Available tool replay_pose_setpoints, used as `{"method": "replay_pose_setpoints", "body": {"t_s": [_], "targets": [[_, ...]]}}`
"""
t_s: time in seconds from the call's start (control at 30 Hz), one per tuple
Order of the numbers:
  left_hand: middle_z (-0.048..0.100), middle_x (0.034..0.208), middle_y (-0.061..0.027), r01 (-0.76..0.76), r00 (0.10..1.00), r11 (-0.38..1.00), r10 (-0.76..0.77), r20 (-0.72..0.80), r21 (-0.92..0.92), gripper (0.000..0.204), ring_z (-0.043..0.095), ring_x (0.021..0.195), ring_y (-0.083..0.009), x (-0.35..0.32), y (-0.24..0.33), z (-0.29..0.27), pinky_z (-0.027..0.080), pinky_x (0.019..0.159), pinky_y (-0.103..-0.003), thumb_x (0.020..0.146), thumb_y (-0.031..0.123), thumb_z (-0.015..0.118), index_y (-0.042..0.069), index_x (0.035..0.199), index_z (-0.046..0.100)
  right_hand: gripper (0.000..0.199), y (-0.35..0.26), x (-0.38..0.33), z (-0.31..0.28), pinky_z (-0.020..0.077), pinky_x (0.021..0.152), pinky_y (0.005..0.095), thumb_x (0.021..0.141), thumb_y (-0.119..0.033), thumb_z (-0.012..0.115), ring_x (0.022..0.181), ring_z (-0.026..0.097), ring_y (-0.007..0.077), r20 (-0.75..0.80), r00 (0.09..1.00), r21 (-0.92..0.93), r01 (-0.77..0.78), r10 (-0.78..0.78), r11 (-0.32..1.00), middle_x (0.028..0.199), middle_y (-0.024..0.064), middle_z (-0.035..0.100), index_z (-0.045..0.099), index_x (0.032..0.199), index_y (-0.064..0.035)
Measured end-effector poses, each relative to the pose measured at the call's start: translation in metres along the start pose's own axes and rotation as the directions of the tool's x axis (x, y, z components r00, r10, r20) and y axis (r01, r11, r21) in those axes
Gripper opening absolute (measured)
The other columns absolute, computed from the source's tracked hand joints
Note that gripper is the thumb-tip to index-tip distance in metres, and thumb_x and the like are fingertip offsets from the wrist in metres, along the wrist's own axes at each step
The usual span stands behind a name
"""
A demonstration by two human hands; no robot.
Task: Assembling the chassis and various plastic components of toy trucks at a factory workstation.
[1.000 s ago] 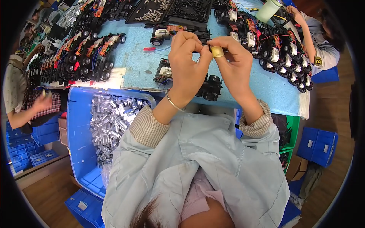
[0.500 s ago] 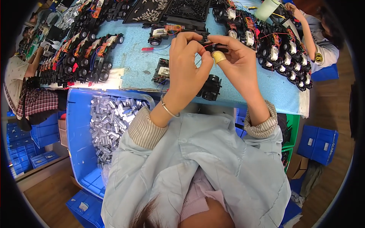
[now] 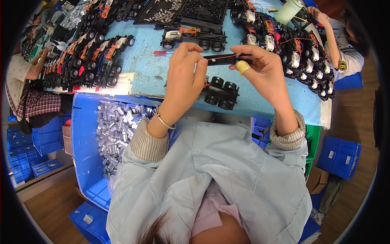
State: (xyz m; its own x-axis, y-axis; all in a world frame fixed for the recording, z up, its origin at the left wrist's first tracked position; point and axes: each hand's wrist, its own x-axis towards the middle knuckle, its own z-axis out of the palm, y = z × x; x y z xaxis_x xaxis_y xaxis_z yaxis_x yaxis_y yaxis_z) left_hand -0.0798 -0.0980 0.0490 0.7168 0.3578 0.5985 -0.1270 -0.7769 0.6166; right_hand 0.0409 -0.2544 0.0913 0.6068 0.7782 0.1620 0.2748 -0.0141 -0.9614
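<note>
Between my hands, above the table, is a long black plastic part (image 3: 222, 60) with a red wire along it. My right hand (image 3: 264, 71) pinches its right end between thumb and fingers; a yellow cover (image 3: 242, 66) wraps that thumb. My left hand (image 3: 183, 77), with a bangle at the wrist, is closed at the part's left end, and its fingertips are partly hidden. Beneath my hands a toy truck chassis (image 3: 221, 94) with black wheels lies near the table edge, partly covered by my left hand. Another wheeled chassis (image 3: 193, 37) with an orange board and wires stands beyond.
Rows of assembled chassis crowd the left (image 3: 99, 61) and right (image 3: 300, 61) of the blue table (image 3: 142, 67). Black trays (image 3: 203, 10) of small parts stand at the back. A blue bin (image 3: 87, 150) of silvery cylinders is at my left. Co-workers sit at both sides.
My hands have moved apart, the left leftward and the right rightward, so more of the long black part shows between them. The chassis beneath is also less covered.
</note>
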Motion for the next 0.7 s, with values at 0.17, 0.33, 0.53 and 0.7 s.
{"method": "replay_pose_setpoints", "body": {"t_s": [0.17,0.33,0.53,0.7], "targets": [[0.057,0.082,-0.0092,0.082,0.991,0.997,-0.081,0.102,-0.006,0.018,0.054,0.077,-0.0237,-0.003,-0.008,-0.009,0.042,0.077,-0.034,0.091,0.01,0.051,0.0,0.076,0.051,0.03,0.007,0.004,-0.005,0.0532,0.072,0.0231,0.085,0.008,0.053,0.083,0.068,0.0154,0.067,0.996,0.11,-0.064,0.057,0.992,0.093,0.0119,0.067,0.06,0.114,0.0025],[0.054,0.07,-0.0015,0.362,0.927,0.874,-0.298,0.229,-0.326,0.021,0.05,0.064,-0.012,-0.009,-0.016,-0.007,0.041,0.064,-0.027,0.096,0.015,0.049,0.002,0.08,0.05,0.031,0.024,0.013,-0.009,0.0503,0.072,0.0243,0.085,0.008,0.054,0.086,0.065,0.0138,0.18,0.957,0.266,-0.27,0.228,0.925,0.102,0.0075,0.063,0.059,0.115,0.0034],[0.051,0.066,0.0033,0.459,0.887,0.644,-0.372,0.273,-0.612,0.024,0.045,0.06,-0.0028,-0.012,-0.029,0.004,0.038,0.054,-0.02,0.099,0.02,0.046,0.004,0.082,0.049,0.036,0.049,0.018,0.012,0.051,0.069,0.0293,0.078,0.006,0.061,0.079,0.064,0.0206,0.147,0.981,-0.136,0.151,-0.131,0.979,0.094,0.0078,0.062,0.058,0.114,0.0006],[0.052,0.075,0.0023,0.454,0.889,0.642,-0.366,0.274,-0.618,0.012,0.045,0.061,-0.004,-0.011,-0.025,0.006,0.039,0.053,-0.02,0.095,0.011,0.052,0.002,0.088,0.052,0.034,0.05,0.02,0.023,0.0483,0.063,0.0345,0.072,-0.004,0.067,0.07,0.059,0.0266,0.241,0.799,-0.726,0.525,-0.551,0.444,0.081,0.009,0.054,0.057,0.105,-0.0018]]}}
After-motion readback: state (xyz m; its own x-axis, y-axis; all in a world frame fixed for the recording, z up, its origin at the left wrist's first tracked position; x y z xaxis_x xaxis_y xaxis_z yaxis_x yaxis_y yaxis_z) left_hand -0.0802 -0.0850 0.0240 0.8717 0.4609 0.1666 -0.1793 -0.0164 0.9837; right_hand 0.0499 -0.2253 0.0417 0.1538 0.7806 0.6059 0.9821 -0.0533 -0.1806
